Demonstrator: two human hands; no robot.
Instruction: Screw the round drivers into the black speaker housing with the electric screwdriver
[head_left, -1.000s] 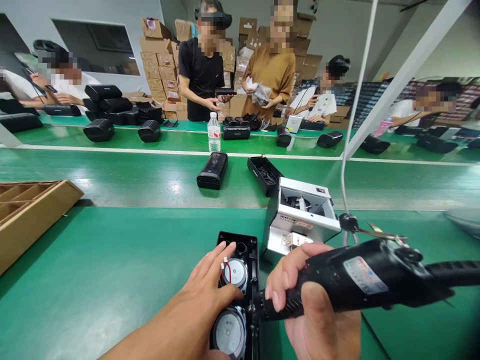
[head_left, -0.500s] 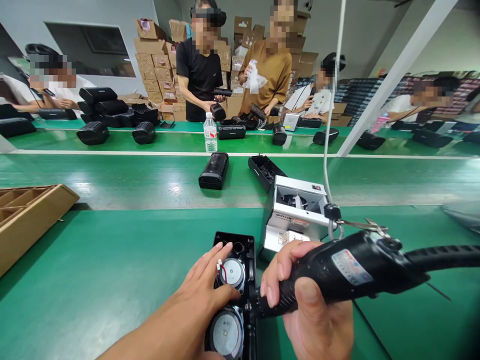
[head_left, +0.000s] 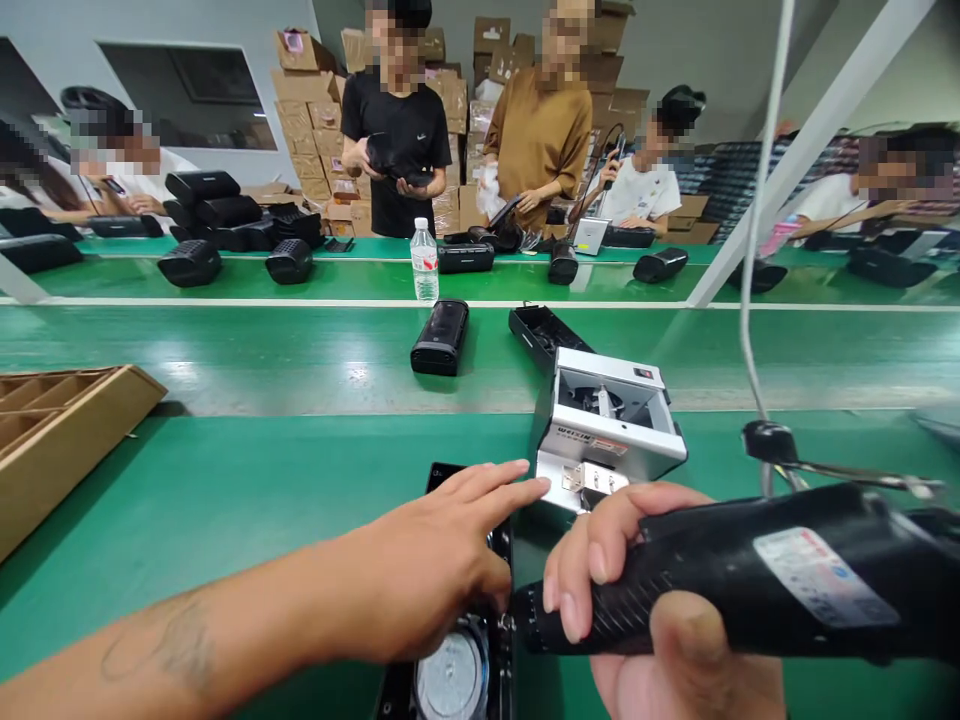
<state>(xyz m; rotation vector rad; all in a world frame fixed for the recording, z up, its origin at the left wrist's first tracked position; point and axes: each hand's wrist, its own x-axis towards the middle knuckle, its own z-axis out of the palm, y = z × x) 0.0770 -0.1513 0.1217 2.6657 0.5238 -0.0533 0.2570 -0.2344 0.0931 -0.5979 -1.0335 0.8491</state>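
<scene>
A black electric screwdriver (head_left: pixel 720 590) is gripped by the right hand (head_left: pixel 660 620) beside an open black plastic speaker housing (head_left: pixel 457 640), over which the left hand (head_left: pixel 435 560) is spread flat, fingers extended.

speaker shell (head_left: pixel 465 640) half under left hand (head_left: pixel 439 565), cut off below
</scene>
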